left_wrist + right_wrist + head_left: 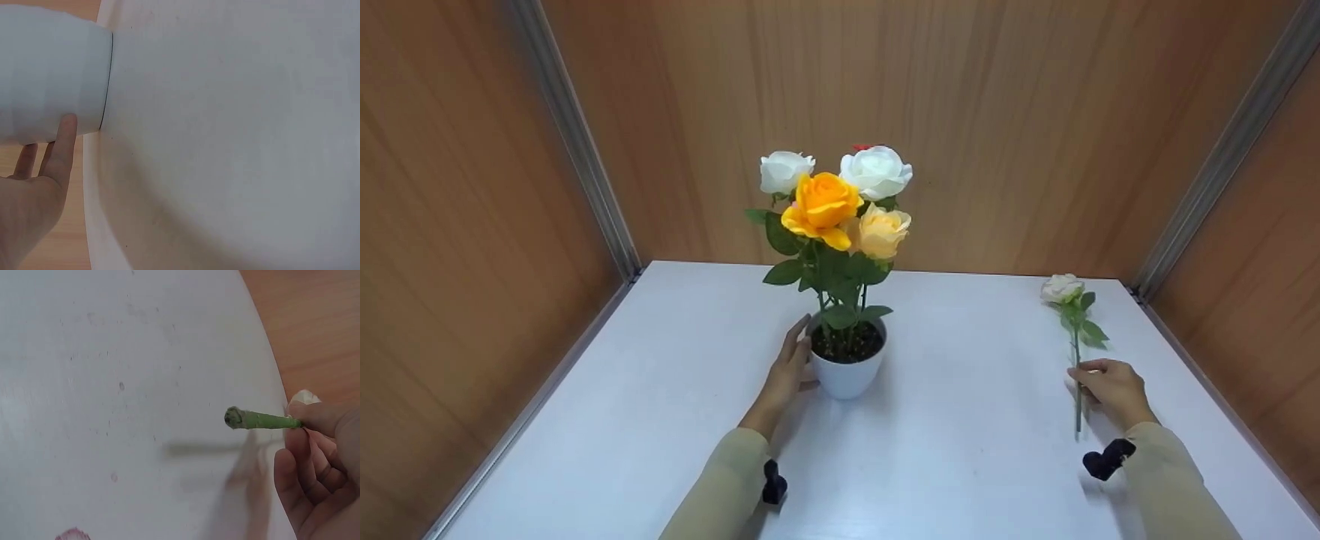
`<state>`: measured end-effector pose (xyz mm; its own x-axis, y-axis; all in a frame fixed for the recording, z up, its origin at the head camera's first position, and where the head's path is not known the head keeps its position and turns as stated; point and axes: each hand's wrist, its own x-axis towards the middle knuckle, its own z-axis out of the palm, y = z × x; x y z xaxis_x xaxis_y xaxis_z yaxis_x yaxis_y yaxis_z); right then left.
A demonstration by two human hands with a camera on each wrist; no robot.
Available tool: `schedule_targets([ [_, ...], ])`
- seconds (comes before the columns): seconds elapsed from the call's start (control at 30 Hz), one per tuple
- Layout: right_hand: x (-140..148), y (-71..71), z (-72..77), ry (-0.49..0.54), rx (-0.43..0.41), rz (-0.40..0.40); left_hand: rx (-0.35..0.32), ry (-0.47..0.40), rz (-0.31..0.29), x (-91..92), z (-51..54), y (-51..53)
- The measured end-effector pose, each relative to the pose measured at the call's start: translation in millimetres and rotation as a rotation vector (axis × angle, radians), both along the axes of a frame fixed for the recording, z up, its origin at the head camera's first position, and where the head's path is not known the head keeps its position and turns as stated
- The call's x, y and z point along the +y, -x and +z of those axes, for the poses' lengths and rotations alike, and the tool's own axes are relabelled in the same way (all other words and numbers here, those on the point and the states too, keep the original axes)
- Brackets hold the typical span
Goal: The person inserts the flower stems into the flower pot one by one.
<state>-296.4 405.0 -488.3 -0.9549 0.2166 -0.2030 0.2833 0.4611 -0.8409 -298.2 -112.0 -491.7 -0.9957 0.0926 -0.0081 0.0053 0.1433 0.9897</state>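
Observation:
A white flower pot stands upright on the table, filled with dark soil and artificial roses. Its blooms include an orange rose, a pale yellow rose and two white ones; a bit of red shows behind. My left hand touches the pot's left side, its fingers fairly straight; the left wrist view shows a fingertip against the pot wall. At the right, my right hand pinches the green stem of a single white rose between thumb and fingers. The stem's cut end points toward the right wrist camera.
The white table is bounded by wooden panels at the back and both sides, with grey metal strips at the corners. A reddish mark shows on the white surface in the right wrist view.

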Motion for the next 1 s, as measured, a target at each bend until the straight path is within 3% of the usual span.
schedule_targets([
  [0.23, -19, 9.4, 5.1, 0.003, 0.012, 0.056, -0.001, -0.022, -0.008, -0.4, 3.1, -2.3],
  [0.53, -55, 12.8, 9.1, -0.005, 0.034, 0.171, 0.001, 0.019, 0.008, 0.0, 0.5, 0.1],
  [0.77, -89, 16.9, 15.1, 0.102, 0.024, 0.237, 0.004, 0.011, 0.006, 0.0, 0.0, -0.2],
  [1.0, -125, 18.4, 24.0, 0.185, 0.068, 0.294, 0.006, 0.016, -0.001, -0.4, -0.8, 0.4],
])
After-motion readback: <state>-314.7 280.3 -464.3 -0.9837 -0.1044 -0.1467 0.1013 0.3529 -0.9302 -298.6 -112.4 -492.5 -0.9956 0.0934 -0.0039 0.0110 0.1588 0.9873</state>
